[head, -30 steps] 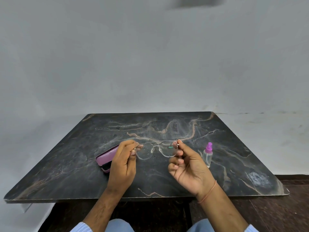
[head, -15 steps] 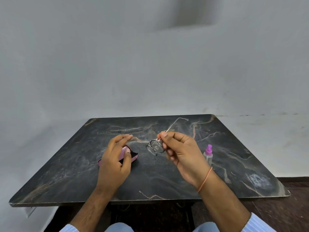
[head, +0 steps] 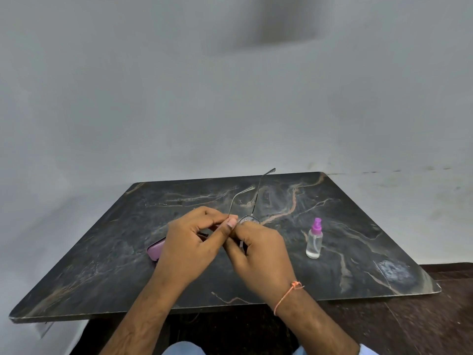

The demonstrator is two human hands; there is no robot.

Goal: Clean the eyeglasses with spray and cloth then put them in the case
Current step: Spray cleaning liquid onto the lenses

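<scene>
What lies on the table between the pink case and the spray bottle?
In the head view, both hands, left and right, holding the eyeglasses, fill the stretch between the case and the spray bottle.

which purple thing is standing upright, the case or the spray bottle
The spray bottle, right of the hands: it stands upright with its purple cap on top. The purple case lies flat.

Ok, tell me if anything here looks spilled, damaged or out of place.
Nothing stands out. The spray bottle stands upright on the table, no liquid around it. Both the left hand and right hand hold the eyeglasses, temples unfolded. The case lies partly hidden.
</scene>
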